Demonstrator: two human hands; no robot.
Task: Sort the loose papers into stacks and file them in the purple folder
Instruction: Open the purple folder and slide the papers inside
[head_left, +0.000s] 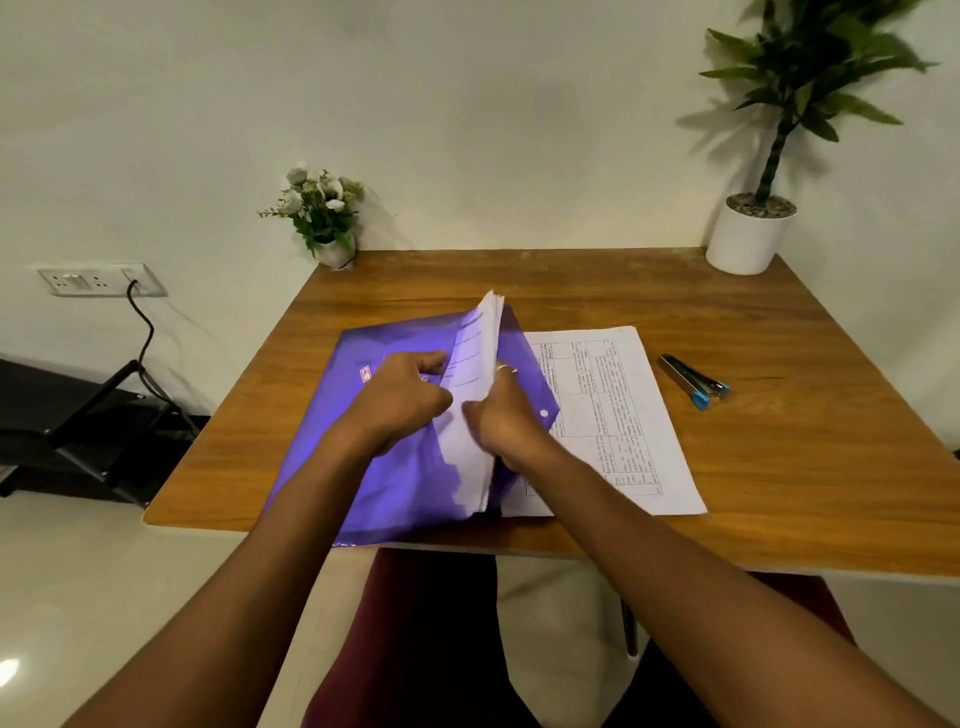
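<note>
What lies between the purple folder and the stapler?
In the head view, a printed sheet lies flat there, its left edge under the flap of the purple folder; bare wooden table separates it from the stapler.

The fingertips of the left hand (400, 400) curl out of sight at the mouth of the translucent purple plastic folder (374, 493), so what they pinch cannot be told. That hand also covers part of the small orange label (365, 373), which is unreadable. The right hand (506, 415) grips the tilted stack of white printed papers (470, 395), its fingers hidden behind it. Print there and on the flat white tabled sheet (613, 415) is too small to read. The tall green potted plant (810, 78) is blurred and cut by the top edge. The wooden counter (779, 467) runs past the right edge.
</note>
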